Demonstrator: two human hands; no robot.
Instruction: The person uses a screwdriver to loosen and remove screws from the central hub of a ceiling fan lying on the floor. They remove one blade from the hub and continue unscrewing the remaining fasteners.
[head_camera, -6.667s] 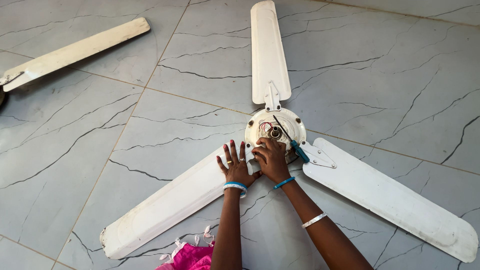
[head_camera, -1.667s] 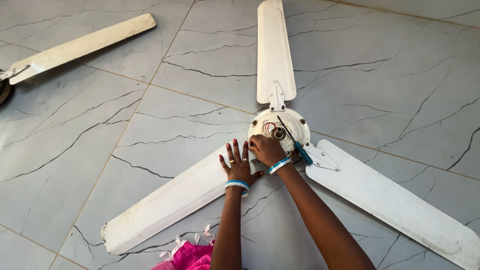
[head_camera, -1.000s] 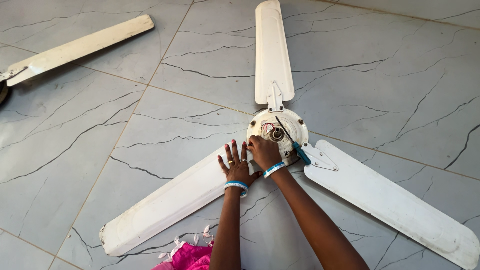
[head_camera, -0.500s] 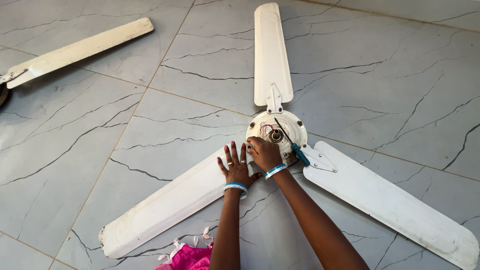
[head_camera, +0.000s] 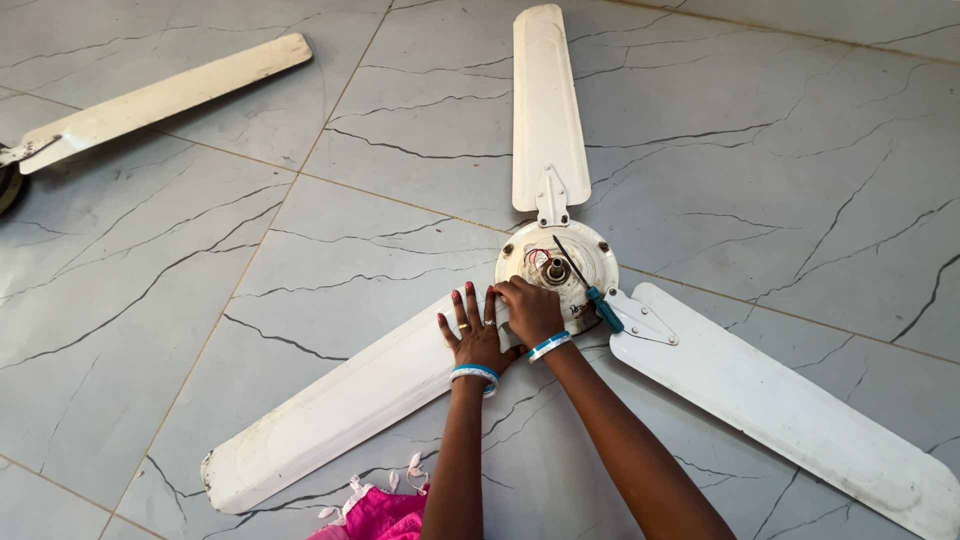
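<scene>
A white three-bladed metal ceiling fan lies flat on the grey marble-patterned tile floor, its round motor hub facing up with red wires and a short central shaft showing. The left hand rests palm down on the lower-left fan blade, just beside the hub; its fingers are released and spread, gripping nothing. The right hand sits at the near-left edge of the hub, fingers curled tight over the spot where that blade meets it; whether they pinch a small part there cannot be told from this angle. A screwdriver with a blue-green handle lies loose across the hub, tip toward the shaft, handle toward the lower-right blade. A separate cream fan blade lies well apart at upper left. Pink frilled fabric shows at the bottom edge.
</scene>
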